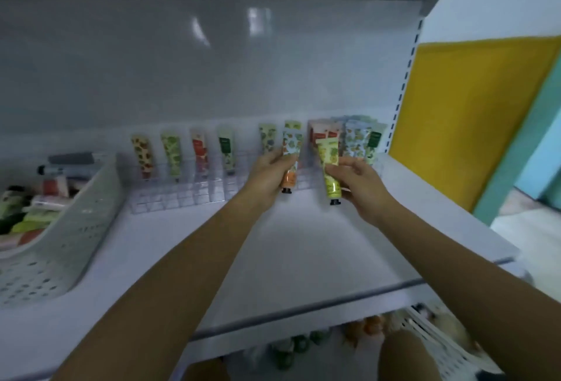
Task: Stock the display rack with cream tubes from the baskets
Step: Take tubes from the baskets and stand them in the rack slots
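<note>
My left hand [268,176] grips an orange cream tube [290,159] with a blue patterned top, cap down, just in front of the clear display rack [182,195]. My right hand [356,182] holds a green cream tube [330,168], also cap down, close beside the orange one. Several tubes [171,154] stand upright in the rack's slots along the back of the shelf. A tight cluster of tubes [352,138] fills the rack's right end behind my hands.
A pale perforated basket [69,229] with several tubes and dark items sits on the white shelf [303,253] at the left. A white basket [437,338] with more products shows on the level below. A yellow panel [473,113] bounds the right side.
</note>
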The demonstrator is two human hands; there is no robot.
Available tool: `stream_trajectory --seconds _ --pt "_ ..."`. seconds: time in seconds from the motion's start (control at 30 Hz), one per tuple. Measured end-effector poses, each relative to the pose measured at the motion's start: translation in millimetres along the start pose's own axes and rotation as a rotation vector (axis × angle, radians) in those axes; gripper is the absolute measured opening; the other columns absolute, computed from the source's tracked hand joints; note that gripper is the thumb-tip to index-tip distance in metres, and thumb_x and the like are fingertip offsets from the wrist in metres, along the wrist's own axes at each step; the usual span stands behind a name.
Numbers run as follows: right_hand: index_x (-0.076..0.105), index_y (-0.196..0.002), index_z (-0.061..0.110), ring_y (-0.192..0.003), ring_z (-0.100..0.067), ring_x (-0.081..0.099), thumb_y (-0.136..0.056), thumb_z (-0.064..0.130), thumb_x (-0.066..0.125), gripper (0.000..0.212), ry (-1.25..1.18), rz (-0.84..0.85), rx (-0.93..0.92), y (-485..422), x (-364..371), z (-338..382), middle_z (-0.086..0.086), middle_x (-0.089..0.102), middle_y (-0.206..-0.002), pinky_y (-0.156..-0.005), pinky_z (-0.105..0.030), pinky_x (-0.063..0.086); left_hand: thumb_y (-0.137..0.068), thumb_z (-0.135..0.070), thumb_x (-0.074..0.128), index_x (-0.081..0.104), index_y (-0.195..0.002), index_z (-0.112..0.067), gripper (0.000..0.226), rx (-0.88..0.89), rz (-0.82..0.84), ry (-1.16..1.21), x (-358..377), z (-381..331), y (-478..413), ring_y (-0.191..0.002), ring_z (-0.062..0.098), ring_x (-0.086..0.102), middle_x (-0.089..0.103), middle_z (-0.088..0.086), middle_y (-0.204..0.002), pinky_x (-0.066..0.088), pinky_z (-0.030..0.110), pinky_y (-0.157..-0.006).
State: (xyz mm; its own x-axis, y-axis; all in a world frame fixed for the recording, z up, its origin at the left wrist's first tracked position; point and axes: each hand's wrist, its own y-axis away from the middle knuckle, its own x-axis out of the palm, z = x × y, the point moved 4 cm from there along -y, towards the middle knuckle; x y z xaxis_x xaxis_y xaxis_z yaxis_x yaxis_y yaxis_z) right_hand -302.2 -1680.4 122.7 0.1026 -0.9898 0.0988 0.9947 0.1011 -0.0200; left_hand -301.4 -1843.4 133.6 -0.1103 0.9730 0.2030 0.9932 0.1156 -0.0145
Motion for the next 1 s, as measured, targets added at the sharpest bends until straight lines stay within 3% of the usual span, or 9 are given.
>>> stream_trajectory --seconds 0.17,0.33,0.5,0.63,0.7,0.77,0.83,0.93,1.0 --pt "0.056 -0.094 0.015 -0.073 -0.014 0.058 -0.085 0.015 0.065 0.012 0.072 -0.215 -0.125 17 -58 -13 -0.002 0.059 -0.079 -0.074 -0.031 0.048 -0.092 -0.007 0.054 0.054 -0.118 0.000 0.027 -0.022 0.071 0.022 46 39 -16 -0.049 0.001 0.054 0.054 0.002 -0.076 0.044 0.017 -0.047" --pt "0.056 -0.097 0.012 -0.079 -0.016 0.061 -0.086 0.014 0.063 0.013 0.065 -0.340 -0.200 26 -82 -27 -0.007 0.063 -0.090 -0.071 -0.028 0.051 -0.090 -0.007 0.056 0.053 -0.124 -0.002 0.034 -0.016 0.121 0.079 86 62 -18 -0.078 0.012 0.057 0.062 0.005 -0.096 0.046 0.027 -0.073" --pt "0.056 -0.101 0.010 -0.076 -0.015 0.061 -0.086 0.013 0.064 0.017 0.080 -0.342 -0.198 18 -82 -29 -0.009 0.062 -0.086 -0.069 -0.025 0.050 -0.090 -0.005 0.055 0.058 -0.115 -0.004 0.026 0.018 0.145 0.104 98 72 -19 -0.087 0.016 0.059 0.065 0.007 -0.099 0.047 0.030 -0.080" --pt "0.051 -0.113 0.017 -0.067 -0.004 0.060 -0.086 0.013 0.063 0.030 0.124 -0.314 -0.213 10 -72 -28 -0.005 0.059 -0.077 -0.060 -0.011 0.047 -0.091 -0.006 0.054 0.059 -0.107 -0.012 0.018 0.057 0.076 0.181 86 67 -25 -0.079 0.011 0.059 0.064 -0.001 -0.090 0.047 0.027 -0.073" --pt "0.049 -0.111 0.024 -0.070 -0.011 0.057 -0.087 0.011 0.062 0.031 0.160 -0.287 -0.231 4 -64 -25 -0.006 0.057 -0.077 -0.066 -0.019 0.048 -0.091 -0.006 0.055 0.060 -0.105 -0.014 0.017 0.087 0.036 0.179 77 58 -28 -0.077 0.008 0.059 0.064 -0.001 -0.090 0.049 0.024 -0.072" --pt "0.046 -0.094 0.030 -0.066 -0.013 0.051 -0.087 0.010 0.062 0.027 0.242 -0.252 -0.253 -6 -55 -17 0.000 0.050 -0.069 -0.069 -0.030 0.046 -0.090 -0.007 0.056 0.061 -0.093 -0.022 0.016 0.141 0.037 0.105 60 47 -27 -0.071 0.005 0.058 0.063 -0.004 -0.084 0.049 0.018 -0.064" --pt "0.044 -0.085 0.027 -0.067 -0.016 0.049 -0.086 0.011 0.063 0.025 0.339 -0.207 -0.290 -19 -43 -6 0.002 0.046 -0.066 -0.072 -0.040 0.047 -0.090 -0.006 0.057 0.059 -0.087 -0.030 0.025 0.204 0.053 -0.025 32 41 -22 -0.061 0.000 0.057 0.063 -0.010 -0.074 0.046 0.014 -0.056" --pt "0.051 -0.101 0.012 -0.079 -0.021 0.057 -0.086 0.016 0.063 0.019 0.394 -0.179 -0.345 -42 -19 13 -0.011 0.057 -0.082 -0.077 -0.044 0.051 -0.089 0.000 0.056 0.062 -0.091 -0.021 0.022 0.264 0.095 -0.063 -6 41 -13 -0.050 0.006 0.050 0.059 -0.006 -0.063 0.041 0.021 -0.048" --pt "0.053 -0.100 0.013 -0.085 -0.022 0.060 -0.089 0.020 0.060 0.015 0.419 -0.195 -0.376 -59 -2 26 -0.008 0.061 -0.088 -0.075 -0.039 0.052 -0.089 0.002 0.053 0.061 -0.090 -0.016 0.020 0.281 0.089 -0.005 -17 38 -14 -0.047 0.009 0.040 0.050 0.000 -0.061 0.035 0.022 -0.045"
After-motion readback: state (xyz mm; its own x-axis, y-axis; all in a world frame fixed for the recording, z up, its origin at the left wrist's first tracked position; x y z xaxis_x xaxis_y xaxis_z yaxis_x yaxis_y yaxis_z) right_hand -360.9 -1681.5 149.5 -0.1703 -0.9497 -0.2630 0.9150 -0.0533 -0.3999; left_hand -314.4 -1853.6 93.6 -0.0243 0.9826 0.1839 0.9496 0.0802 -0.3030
